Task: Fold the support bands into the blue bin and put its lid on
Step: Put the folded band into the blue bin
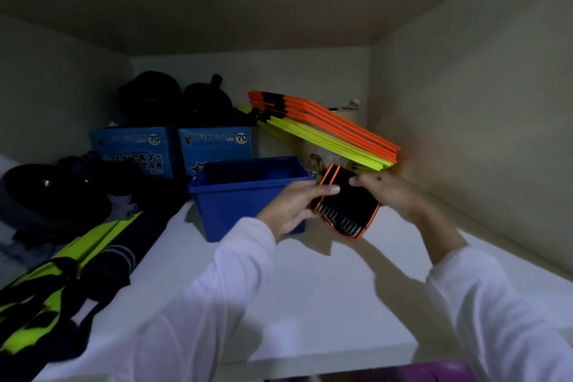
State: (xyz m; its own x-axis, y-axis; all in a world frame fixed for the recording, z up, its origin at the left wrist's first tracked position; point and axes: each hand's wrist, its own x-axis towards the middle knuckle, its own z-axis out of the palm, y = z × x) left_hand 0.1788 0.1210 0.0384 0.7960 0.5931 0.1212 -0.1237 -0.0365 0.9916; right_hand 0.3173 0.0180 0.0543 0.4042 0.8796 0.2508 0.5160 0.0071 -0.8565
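Both hands hold one black support band (344,206) with orange edging, in the air just right of the blue bin (245,195). Left hand (294,205): fingers curled round the band's left edge, thumb laid across its upper face. Right hand (387,192): fingers curled over the band's upper right corner. Band tilted, lower corner hanging toward the shelf (310,304), not touching it. White sleeves on both arms.

Blue bin stands open on the white shelf, inside looks dark; contents cannot be told. Behind it, two blue cartons (214,146) printed "LUCKY STAR 70". Orange and yellow flat bars (325,127) stacked slantwise at the back right. Dark bags (173,96) at the back left; black and yellow-green gear (62,257) along the left of the shelf.
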